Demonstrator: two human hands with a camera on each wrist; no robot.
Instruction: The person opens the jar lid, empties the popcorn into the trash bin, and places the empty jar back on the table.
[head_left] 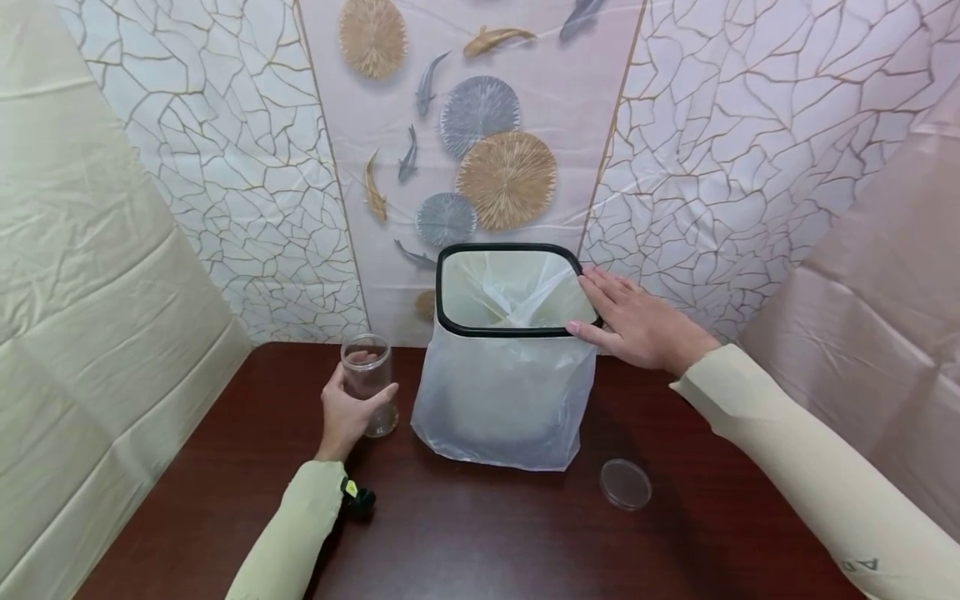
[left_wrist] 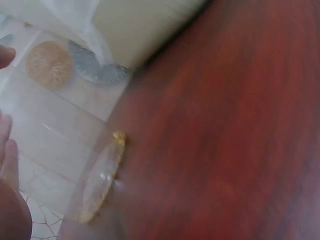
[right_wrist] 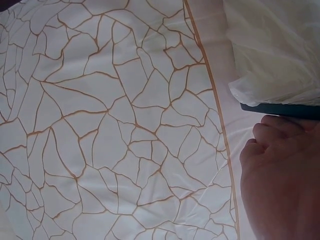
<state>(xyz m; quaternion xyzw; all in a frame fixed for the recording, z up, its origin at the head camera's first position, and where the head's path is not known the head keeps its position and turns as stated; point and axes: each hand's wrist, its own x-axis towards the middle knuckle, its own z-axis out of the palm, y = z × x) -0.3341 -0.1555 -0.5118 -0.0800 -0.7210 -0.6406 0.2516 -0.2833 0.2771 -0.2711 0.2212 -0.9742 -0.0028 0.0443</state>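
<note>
A trash can point(head_left: 510, 392) lined with a translucent white bag stands upright at the table's back, its black rim point(head_left: 510, 332) around the bag's mouth. My right hand point(head_left: 637, 321) rests against the rim's right side, fingers extended and thumb near the front corner; in the right wrist view the hand point(right_wrist: 282, 165) is beside the dark rim point(right_wrist: 285, 110). To the left of the can, my left hand point(head_left: 352, 412) grips a clear lidless jar point(head_left: 367, 375). Its base point(left_wrist: 102, 180), with a yellowish edge, shows in the left wrist view. A clear round lid point(head_left: 626, 484) lies flat on the table.
The dark red-brown table point(head_left: 480, 542) reaches back to a patterned curtain point(head_left: 480, 142). Pale fabric hangs on the left point(head_left: 90, 292) and right point(head_left: 862, 308). A small black device point(head_left: 360, 500) sits at my left wrist.
</note>
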